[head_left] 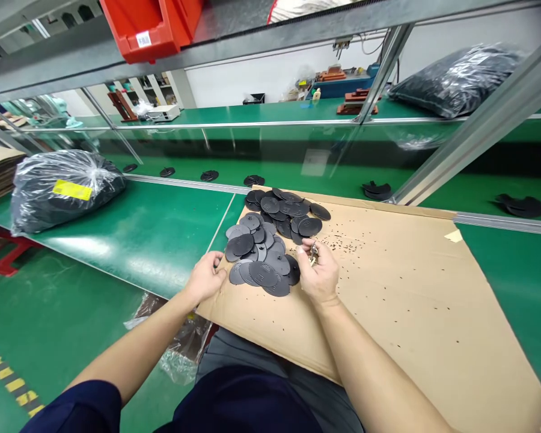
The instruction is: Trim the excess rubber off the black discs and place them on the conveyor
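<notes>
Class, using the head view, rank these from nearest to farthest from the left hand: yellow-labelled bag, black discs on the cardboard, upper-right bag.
1. Black discs: just to the right of the left hand, on the cardboard.
2. Yellow-labelled bag: farther off, to the left.
3. Upper-right bag: farthest, well over to the right.

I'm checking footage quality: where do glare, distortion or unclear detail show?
Head view: white glare on the green worktop and plastic bag; apparent wide-angle slant on the metal post; sheen on some black discs; the item in the right hand is indistinct.
</notes>
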`<state>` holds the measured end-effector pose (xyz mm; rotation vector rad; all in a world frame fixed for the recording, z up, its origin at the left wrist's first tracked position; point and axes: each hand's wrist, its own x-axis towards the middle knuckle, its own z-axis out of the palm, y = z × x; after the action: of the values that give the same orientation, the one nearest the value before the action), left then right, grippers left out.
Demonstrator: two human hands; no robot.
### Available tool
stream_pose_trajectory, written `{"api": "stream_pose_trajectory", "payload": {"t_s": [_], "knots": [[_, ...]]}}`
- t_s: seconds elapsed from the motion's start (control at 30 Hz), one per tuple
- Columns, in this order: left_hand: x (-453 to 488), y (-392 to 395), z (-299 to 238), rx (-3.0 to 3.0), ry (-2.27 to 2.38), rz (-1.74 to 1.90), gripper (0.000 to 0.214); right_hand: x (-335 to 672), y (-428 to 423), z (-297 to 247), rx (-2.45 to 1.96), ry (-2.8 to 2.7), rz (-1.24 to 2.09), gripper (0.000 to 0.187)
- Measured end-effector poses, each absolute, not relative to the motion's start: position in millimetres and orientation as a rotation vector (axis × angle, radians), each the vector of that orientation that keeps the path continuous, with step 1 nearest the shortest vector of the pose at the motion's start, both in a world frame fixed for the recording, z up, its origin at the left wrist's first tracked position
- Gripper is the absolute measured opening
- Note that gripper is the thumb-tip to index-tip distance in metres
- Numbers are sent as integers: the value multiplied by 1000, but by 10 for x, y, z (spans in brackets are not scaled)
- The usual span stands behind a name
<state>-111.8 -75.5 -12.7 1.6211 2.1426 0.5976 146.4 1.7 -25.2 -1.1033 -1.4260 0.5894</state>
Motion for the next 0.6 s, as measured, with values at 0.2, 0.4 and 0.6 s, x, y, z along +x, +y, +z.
{"api": "stream_pose_trajectory", "payload": {"t_s": [0.2, 0.4, 0.6], "knots": [[-1141, -458, -114, 1680, 2221, 653, 47, 1479, 18, -284, -1113, -1436, 599, 25], [-1069, -222, -261, 1749, 1783, 982, 62, 1479, 8, -267, -1092, -1522, 566, 22], [-1091, -185, -315, 1897, 1627, 959, 71, 1472, 9, -278, -1097, -1549, 584, 22]]}}
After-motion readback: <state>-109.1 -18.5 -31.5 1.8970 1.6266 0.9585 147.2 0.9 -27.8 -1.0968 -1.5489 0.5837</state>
